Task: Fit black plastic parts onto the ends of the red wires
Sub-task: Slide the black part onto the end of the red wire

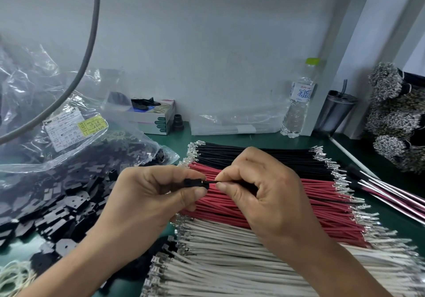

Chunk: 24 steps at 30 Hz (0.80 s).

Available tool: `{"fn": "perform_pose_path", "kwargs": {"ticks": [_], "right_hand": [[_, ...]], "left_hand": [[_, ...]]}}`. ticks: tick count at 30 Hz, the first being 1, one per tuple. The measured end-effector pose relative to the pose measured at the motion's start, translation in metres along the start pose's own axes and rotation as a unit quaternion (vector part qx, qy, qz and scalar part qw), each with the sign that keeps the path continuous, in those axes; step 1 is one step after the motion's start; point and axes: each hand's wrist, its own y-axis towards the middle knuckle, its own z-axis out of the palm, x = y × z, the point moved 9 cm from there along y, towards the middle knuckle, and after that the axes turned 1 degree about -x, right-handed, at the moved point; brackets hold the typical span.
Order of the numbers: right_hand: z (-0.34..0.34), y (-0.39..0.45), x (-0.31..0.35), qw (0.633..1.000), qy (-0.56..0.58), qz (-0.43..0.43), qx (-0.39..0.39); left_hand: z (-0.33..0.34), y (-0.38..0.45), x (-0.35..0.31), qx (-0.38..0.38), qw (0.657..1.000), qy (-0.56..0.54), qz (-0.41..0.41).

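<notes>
While the left hand [161,195] pinches a small black plastic housing [192,183] between thumb and forefinger, the right hand [259,188] pinches a thin dark wire [212,182] just beside it, so each grip is closed on its own piece. The wire's long axis runs left to right, its free end pointing straight at the housing's open side and about touching it. Both hover over the red wires [299,204] on the counter [174,133]; whether the held wire is red I cannot tell.
</notes>
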Motion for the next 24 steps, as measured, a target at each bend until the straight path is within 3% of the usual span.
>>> {"fn": "perform_pose_path", "kwargs": {"ticks": [8, 11, 13, 18, 24], "right_hand": [[-0.003, 0.001, 0.0, 0.997, -0.068, -0.02, 0.002], [-0.024, 0.001, 0.013, 0.975, -0.186, -0.084, -0.091], [-0.026, -0.003, 0.021, 0.968, -0.192, -0.114, -0.112], [0.027, -0.005, -0.007, 0.968, -0.239, -0.009, 0.081], [0.019, -0.003, -0.02, 0.975, -0.207, 0.056, 0.051]], "left_hand": [[0.007, -0.002, -0.002, -0.006, 1.0, -0.006, 0.01], [0.0, 0.001, -0.001, -0.038, 0.999, -0.026, 0.009], [-0.013, 0.003, 0.001, -0.083, 0.996, -0.034, 0.001], [-0.028, 0.006, 0.011, -0.136, 0.988, -0.062, -0.033], [-0.032, 0.007, 0.016, -0.133, 0.987, -0.079, -0.051]]}}
